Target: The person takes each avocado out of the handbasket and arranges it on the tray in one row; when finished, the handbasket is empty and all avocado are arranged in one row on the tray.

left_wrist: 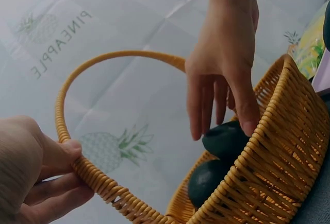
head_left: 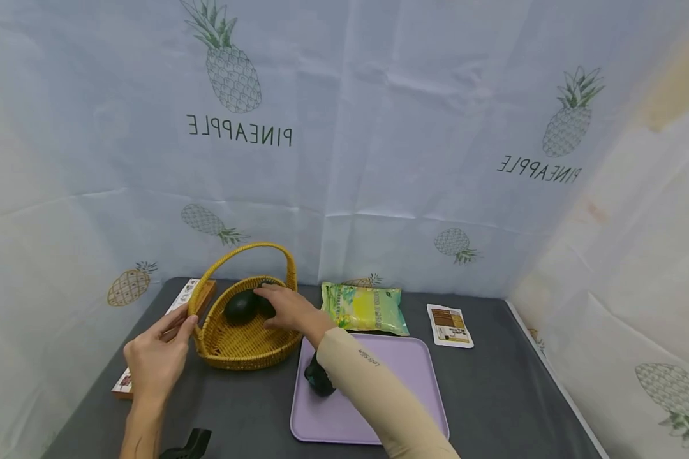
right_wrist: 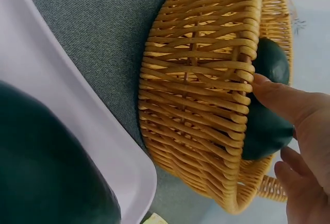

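Yellow wicker basket [head_left: 244, 364], arched handle up, two smooth dark-green rounded objects [head_left: 241, 308] inside, side by side

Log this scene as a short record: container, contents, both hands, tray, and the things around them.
Container: rounded yellow woven basket with arched wicker handle
Contents: two smooth dark green rounded objects
Left hand: pinches the handle's side
Right hand: reaches into the basket above its contents, fingers fairly straight; contact unclear
Tray: flat lilac rectangular tray, bearing one dark green rounded object
Behind tray: shiny green-and-yellow packet
Right of packet: small flat white-and-brown pouch
Surface: dark grey tabletop
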Action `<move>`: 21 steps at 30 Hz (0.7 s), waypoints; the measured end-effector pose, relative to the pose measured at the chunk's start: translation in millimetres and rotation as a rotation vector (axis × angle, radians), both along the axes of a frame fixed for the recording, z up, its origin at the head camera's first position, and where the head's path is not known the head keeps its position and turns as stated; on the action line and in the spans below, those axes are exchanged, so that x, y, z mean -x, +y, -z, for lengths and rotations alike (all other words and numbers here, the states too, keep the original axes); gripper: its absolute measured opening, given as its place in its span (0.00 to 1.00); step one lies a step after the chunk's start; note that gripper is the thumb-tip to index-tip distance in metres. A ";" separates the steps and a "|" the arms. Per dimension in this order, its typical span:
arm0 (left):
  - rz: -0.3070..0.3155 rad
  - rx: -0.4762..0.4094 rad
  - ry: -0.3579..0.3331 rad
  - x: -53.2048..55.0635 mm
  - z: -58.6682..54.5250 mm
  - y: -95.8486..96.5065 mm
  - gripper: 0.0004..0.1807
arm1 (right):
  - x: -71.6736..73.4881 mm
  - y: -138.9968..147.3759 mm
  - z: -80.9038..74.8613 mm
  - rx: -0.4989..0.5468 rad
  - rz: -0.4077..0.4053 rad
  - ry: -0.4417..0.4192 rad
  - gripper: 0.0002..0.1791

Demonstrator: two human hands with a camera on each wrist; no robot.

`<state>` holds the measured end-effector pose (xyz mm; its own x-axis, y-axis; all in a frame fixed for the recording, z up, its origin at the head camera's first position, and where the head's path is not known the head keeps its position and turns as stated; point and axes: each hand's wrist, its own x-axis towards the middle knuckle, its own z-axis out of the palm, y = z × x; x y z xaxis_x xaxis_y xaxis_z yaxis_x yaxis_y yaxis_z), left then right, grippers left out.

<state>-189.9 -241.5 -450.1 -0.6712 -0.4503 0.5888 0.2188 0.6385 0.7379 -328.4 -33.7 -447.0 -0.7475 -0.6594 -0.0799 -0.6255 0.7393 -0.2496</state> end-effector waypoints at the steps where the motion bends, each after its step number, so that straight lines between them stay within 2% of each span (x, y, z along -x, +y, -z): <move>1: -0.002 -0.003 -0.005 -0.3 -0.4 -0.4 0.18 | 0.3 -1.4 0.5 -0.008 0.002 0.004 0.45; 11: -0.005 0.002 -0.006 -0.2 0.2 -1.0 0.18 | 2.9 -7.2 3.1 -0.071 0.053 0.028 0.43; 15: 0.000 0.000 0.004 0.9 0.9 -1.1 0.18 | 1.8 -6.0 6.3 -0.061 0.064 -0.025 0.39; 21: 0.000 0.005 0.007 2.0 1.5 -1.7 0.18 | 1.5 -1.8 8.0 0.002 0.023 -0.109 0.35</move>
<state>-191.9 -243.1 -451.6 -0.6668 -0.4474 0.5960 0.2239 0.6426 0.7328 -329.9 -35.4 -455.0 -0.7496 -0.6421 -0.1608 -0.5770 0.7529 -0.3166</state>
